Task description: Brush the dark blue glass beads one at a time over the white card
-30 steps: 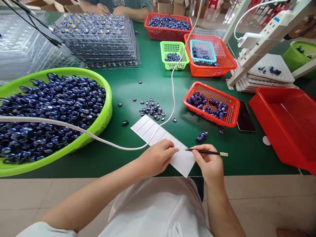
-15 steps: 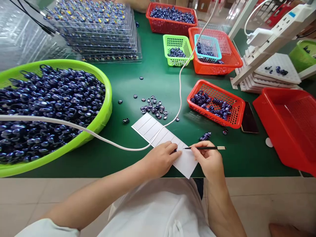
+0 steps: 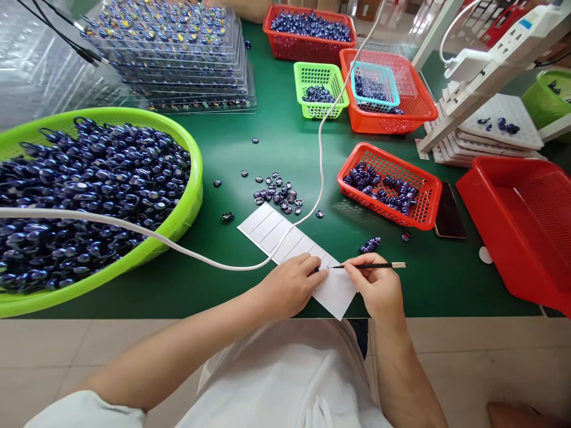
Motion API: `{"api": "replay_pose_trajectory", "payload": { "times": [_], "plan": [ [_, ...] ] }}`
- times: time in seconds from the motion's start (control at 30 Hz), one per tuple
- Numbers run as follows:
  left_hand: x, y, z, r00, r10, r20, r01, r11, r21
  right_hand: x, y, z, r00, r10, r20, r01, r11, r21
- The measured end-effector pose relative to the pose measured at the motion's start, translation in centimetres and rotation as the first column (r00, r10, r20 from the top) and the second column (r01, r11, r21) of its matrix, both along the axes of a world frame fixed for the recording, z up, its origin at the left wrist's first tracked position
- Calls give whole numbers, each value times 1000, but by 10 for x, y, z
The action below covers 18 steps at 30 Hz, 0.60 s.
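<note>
In the narrow grip of the right hand (image 3: pixel 379 287), a thin black stick (image 3: pixel 382 266) is held, its tip at the paper strip (image 3: pixel 336 295) by the worktop's (image 3: pixel 218 128) near edge. A dark bead (image 3: pixel 317 269), mostly hidden, is pinched by the left hand (image 3: pixel 289 287), which is rested on the strip. Loose beads (image 3: pixel 277 193) are scattered beyond. To the right, bead clusters (image 3: pixel 363 178) are contained in a red basket (image 3: pixel 428 199). To the left, a wide green basin (image 3: pixel 195 172) is heaped with looped dark pieces (image 3: pixel 111 172). Toward the far edge, dark pieces are held in a small green basket (image 3: pixel 317 72), a blue basket (image 3: pixel 377 71) set inside an orange basket (image 3: pixel 379 125), and a red bin (image 3: pixel 307 51).
</note>
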State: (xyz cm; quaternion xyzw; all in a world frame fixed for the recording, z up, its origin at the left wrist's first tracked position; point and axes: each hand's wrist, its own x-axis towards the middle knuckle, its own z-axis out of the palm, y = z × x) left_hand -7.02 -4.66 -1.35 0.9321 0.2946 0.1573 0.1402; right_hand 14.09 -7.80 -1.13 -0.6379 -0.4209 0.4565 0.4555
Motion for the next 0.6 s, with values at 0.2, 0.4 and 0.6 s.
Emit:
{"api": "replay_pose_trajectory", "payload": {
  "times": [0.2,0.4,0.6],
  "plan": [
    [-4,1,-5,995,9,99,-7,1000,-28,1,-5,3,991,-67,-116,73,996,48],
    [-5,1,-6,992,20,127,-12,998,-60,1,-8,1,999,-32,-17,33,999,36],
    [-4,0,-5,995,21,100,-17,999,-44,4,-1,-2,997,79,-7,-79,997,-18]
  ]
}}
